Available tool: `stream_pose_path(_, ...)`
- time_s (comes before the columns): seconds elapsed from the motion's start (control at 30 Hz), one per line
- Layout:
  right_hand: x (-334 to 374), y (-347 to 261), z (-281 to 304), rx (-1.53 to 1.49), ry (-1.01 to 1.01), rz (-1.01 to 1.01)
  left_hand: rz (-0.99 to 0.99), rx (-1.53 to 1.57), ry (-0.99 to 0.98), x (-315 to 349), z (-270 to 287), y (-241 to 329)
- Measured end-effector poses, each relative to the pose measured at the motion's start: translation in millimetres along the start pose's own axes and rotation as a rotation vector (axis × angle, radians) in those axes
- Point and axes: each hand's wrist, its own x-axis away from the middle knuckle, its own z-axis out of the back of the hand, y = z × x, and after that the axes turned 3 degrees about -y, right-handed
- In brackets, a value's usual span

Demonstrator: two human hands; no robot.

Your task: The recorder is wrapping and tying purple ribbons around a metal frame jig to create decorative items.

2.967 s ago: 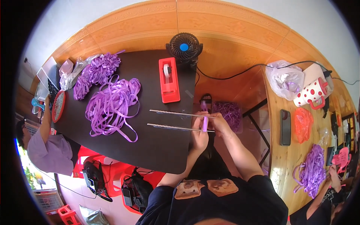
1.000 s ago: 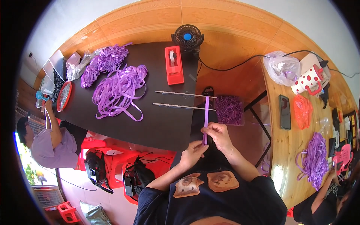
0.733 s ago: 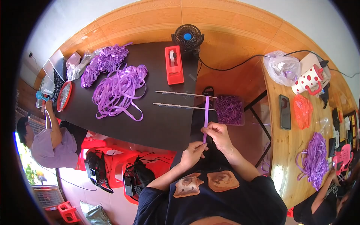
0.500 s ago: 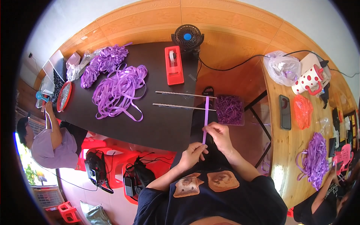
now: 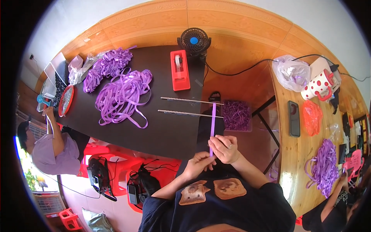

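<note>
A narrow purple ribbon (image 5: 213, 125) runs from two thin metal rods toward me. The far rod (image 5: 185, 100) and the near rod (image 5: 181, 113) stick out past the right edge of the dark table, and the ribbon's far end is at their tips. My left hand (image 5: 199, 164) is closed, pinching the ribbon low down near my body. Just above and to its right, my right hand (image 5: 226, 149) holds the ribbon between thumb and fingers, a ring showing on one finger. The ribbon's near end is hidden by my hands.
On the dark table (image 5: 162, 135) lie loose purple ribbon (image 5: 123, 96) and a red tape dispenser (image 5: 180, 75); a small fan (image 5: 194, 41) stands behind. A bin of purple pieces (image 5: 236, 116) is below the rods. The wooden table (image 5: 288, 154) holds a phone (image 5: 294, 118) and a dotted tumbler (image 5: 317, 86).
My right hand has turned, its fingers now stretched across the ribbon, and it has come slightly nearer my body. My left hand has shifted slightly down, still at the ribbon's lower part.
</note>
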Motion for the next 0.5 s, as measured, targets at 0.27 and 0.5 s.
stream_pose_path(0.27, -42.1, 13.6, 18.7, -0.095, 0.060, -0.037, -0.126, 0.002, 0.072, -28.7, 18.5, -20.7)
stream_pose_path(0.5, -99.6, 95.3, 3.7, -0.415, 0.065, -0.272, -0.285, 0.006, 0.268, -81.2, -2.6, -13.7)
